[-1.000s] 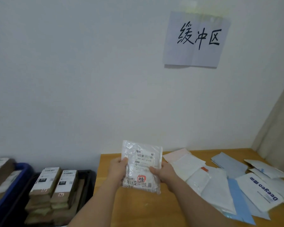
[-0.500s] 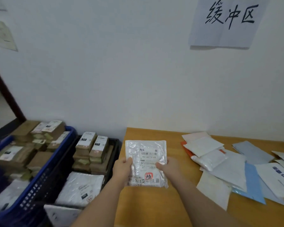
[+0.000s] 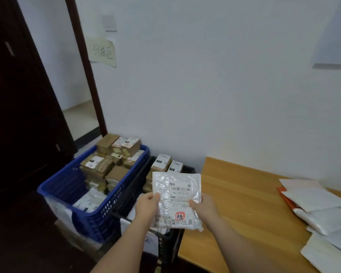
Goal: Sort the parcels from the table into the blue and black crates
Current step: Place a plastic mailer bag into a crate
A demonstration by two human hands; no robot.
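Parcel [image 3: 176,200], clear plastic, labelled, held upright.
Left hand [image 3: 147,206] and right hand [image 3: 203,205] pinched its side edges, above black crate [image 3: 138,182], beside desk [image 3: 234,203] left edge.

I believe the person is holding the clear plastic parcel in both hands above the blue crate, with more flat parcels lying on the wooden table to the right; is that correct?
Not quite: in the head view the clear plastic parcel, held by the left hand and right hand, is over the black crate, not the blue crate, which stands further left. The flat parcels do lie on the wooden table to the right.
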